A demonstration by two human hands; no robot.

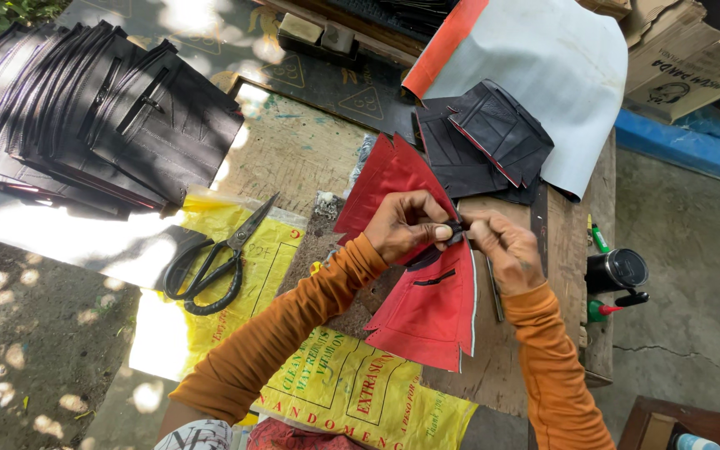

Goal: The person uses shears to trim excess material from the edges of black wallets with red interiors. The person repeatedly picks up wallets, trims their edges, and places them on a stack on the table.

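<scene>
A red leather-like panel (428,307) with a dark slit lies on a wooden workbench (293,150). My left hand (406,225) and my right hand (502,247) meet at its upper edge and pinch a small black piece (457,232) between their fingertips. Both arms wear orange sleeves. A second red panel (389,171) lies partly under my left hand.
Large black-handled scissors (214,262) rest on a yellow printed sack (327,375) to the left. Stacks of black cut panels (85,108) lie far left, more black pieces (493,137) on grey sheet (560,58) ahead. A black cup (618,269) and marker pens (599,237) sit right.
</scene>
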